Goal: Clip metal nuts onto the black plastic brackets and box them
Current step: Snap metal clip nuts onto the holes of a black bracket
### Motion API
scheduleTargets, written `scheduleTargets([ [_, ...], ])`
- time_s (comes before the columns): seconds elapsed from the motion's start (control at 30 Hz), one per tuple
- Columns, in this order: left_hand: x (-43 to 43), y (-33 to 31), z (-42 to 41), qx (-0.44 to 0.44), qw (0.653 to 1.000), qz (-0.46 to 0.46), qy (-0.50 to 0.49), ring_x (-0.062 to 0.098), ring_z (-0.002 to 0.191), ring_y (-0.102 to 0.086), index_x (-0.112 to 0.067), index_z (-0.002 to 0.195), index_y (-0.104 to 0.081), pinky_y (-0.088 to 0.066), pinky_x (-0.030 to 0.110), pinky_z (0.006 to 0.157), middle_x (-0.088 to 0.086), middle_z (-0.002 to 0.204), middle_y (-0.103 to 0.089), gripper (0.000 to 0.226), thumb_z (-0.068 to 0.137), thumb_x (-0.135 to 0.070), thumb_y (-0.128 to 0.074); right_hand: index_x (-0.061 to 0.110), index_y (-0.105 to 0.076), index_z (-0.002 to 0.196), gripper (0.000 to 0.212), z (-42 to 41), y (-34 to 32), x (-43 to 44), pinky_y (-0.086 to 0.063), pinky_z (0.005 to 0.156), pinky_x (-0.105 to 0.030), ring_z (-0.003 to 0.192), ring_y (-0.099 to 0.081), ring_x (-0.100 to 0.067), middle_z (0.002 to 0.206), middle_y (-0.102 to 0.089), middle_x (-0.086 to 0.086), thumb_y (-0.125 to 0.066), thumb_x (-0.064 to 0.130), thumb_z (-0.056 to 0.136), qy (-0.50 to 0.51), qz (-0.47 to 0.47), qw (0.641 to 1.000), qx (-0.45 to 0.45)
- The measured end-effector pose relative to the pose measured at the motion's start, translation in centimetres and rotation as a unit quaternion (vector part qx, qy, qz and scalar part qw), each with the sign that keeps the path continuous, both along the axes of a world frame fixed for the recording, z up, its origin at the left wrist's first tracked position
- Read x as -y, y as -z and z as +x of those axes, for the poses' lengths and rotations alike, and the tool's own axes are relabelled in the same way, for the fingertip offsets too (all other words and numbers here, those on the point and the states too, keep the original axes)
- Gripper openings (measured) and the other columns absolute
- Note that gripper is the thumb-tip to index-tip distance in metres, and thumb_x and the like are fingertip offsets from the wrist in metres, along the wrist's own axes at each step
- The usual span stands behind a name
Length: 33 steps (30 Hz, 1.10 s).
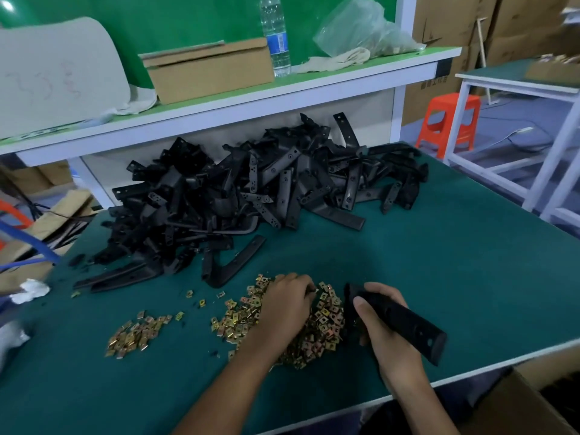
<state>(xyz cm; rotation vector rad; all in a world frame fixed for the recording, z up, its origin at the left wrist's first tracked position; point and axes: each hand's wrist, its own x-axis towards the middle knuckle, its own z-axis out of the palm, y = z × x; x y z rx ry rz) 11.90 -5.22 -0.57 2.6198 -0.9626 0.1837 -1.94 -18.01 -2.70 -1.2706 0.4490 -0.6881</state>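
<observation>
Now, head view: the left hand sits on the nuts, fingertips pinched on what looks like one nut; the right hand has a closed grip round a bracket just beside that pile, low on the tabletop; more brackets lie in a heap behind; a carton waits at bottom right. Risks, as I judge them: a small nut slipping from the pinch, or seating crooked on the bracket's edge. Writing: the bottle label is blurred; print on the far boxes unreadable.
</observation>
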Motion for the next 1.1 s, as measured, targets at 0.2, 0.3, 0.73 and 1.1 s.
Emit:
scheduleTargets([
  [0.2, 0.0, -0.6, -0.6, 0.054, 0.998, 0.002, -0.021, 0.020, 0.108, -0.059, -0.016, 0.131, -0.060, -0.046, 0.029, 0.090, 0.001, 0.118, -0.067, 0.034, 0.102, -0.004, -0.046, 0.024, -0.065, 0.119, 0.048, -0.6, -0.7, 0.4, -0.052, 0.055, -0.023, 0.078, -0.070, -0.011, 0.102, -0.074, 0.005, -0.080, 0.024, 0.073, -0.065, 0.076, 0.995, 0.009],
  [0.3, -1.2, -1.9, -1.7, -0.035, 0.995, -0.086, -0.034, 0.012, 0.103, -0.056, -0.017, 0.123, -0.063, -0.041, 0.020, 0.086, 0.000, 0.115, -0.066, 0.031, 0.109, -0.020, -0.036, 0.021, -0.066, 0.128, 0.062, -0.6, -0.4, 0.1, -0.059, 0.068, -0.025, 0.097, -0.074, -0.017, 0.114, -0.076, -0.003, -0.082, 0.021, 0.068, -0.126, 0.216, 0.967, 0.048],
  [0.73, -5.2, -3.3, -8.0, -0.494, 0.746, -0.446, -0.036, 0.013, 0.066, -0.058, -0.015, 0.095, -0.073, -0.051, 0.028, 0.065, 0.002, 0.080, -0.065, 0.020, 0.102, -0.016, -0.055, 0.005, -0.074, 0.120, 0.038, 0.1, -0.5, -2.3, -0.054, 0.102, -0.039, 0.113, -0.068, -0.027, 0.132, -0.066, -0.019, -0.070, 0.026, 0.089, -0.258, 0.387, 0.885, 0.015],
  [1.1, -4.1, -2.9, -9.2, -0.486, 0.747, -0.451, -0.049, 0.017, 0.093, -0.068, -0.022, 0.096, -0.079, -0.056, 0.028, 0.080, 0.004, 0.099, -0.074, 0.020, 0.096, -0.008, -0.063, 0.009, -0.082, 0.099, 0.020, 0.0, -0.3, -2.2, -0.056, 0.058, -0.020, 0.077, -0.074, -0.013, 0.099, -0.077, -0.009, -0.071, 0.019, 0.085, -0.241, 0.375, 0.895, 0.002],
])
